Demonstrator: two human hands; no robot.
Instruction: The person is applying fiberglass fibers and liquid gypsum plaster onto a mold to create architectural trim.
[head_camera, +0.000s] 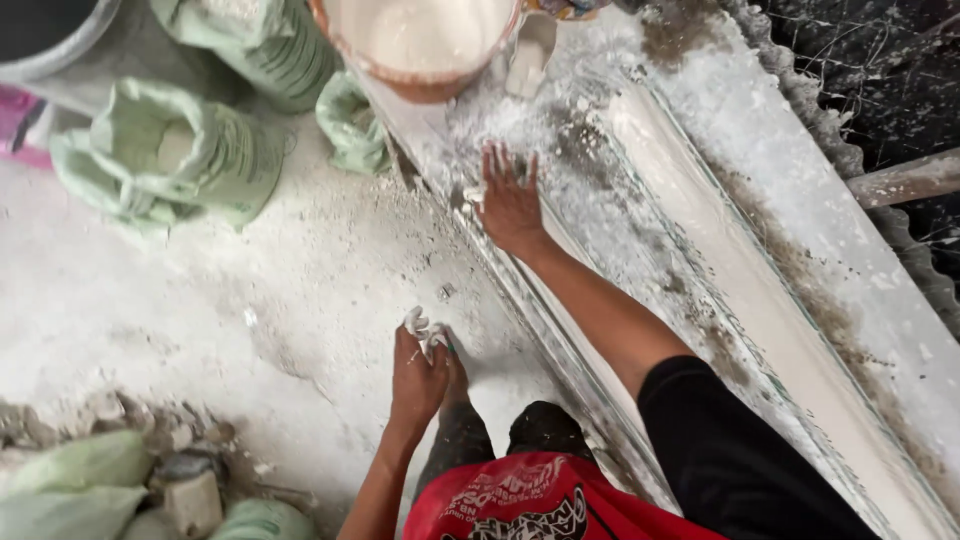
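Crowding the far-left floor, green sacks (170, 155) leave open dusty concrete (200, 310) toward the middle. The left hand (418, 375) is clenched on a white plaster lump (422, 328), apparently wet. Well apart, the right hand (510, 200) lies spread flat on the long white counter (760, 290); a bucket (420, 45) is cut off above.

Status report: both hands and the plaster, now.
Right hand flat on wet plaster on the long mould. Left hand pinching a white plaster lump. Plaster bowl ahead, nothing blocking.
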